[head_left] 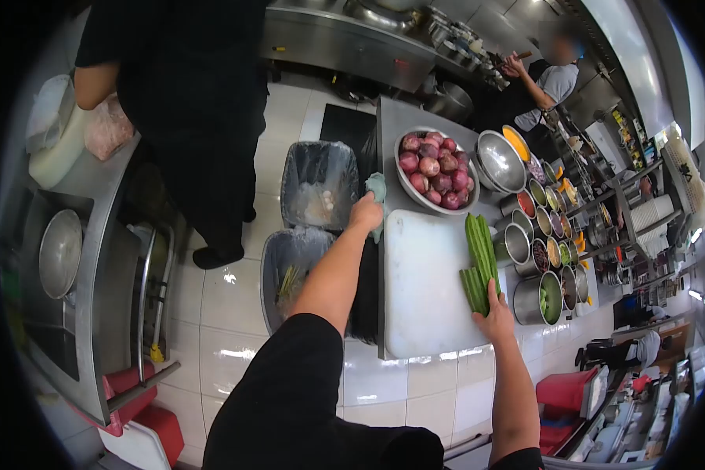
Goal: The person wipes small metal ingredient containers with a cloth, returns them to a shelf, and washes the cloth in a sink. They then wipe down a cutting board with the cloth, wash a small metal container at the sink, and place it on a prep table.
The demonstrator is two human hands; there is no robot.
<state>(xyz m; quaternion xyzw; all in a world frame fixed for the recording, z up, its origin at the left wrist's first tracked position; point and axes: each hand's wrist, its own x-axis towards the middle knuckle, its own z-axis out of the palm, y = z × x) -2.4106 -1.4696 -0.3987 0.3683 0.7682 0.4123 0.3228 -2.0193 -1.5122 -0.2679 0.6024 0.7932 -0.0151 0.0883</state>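
Long green ridged gourds point(482, 251) lie side by side on the right part of a white cutting board point(423, 286). My right hand point(495, 317) is at their near end, its fingers closed against the closest pieces. At the board's far left corner, my left hand point(366, 213) grips a pale green cloth point(376, 188) by the counter edge, above the side of a grey bin. The rest of the board's surface is bare white.
A metal bowl of red onions point(437, 168) stands beyond the board, beside an empty steel bowl point(501, 160). Several steel pots point(529, 300) with ingredients line the right. Two lined bins point(321, 188) stand left. One co-worker in black point(188, 102) stands left; another point(552, 82) is at the back.
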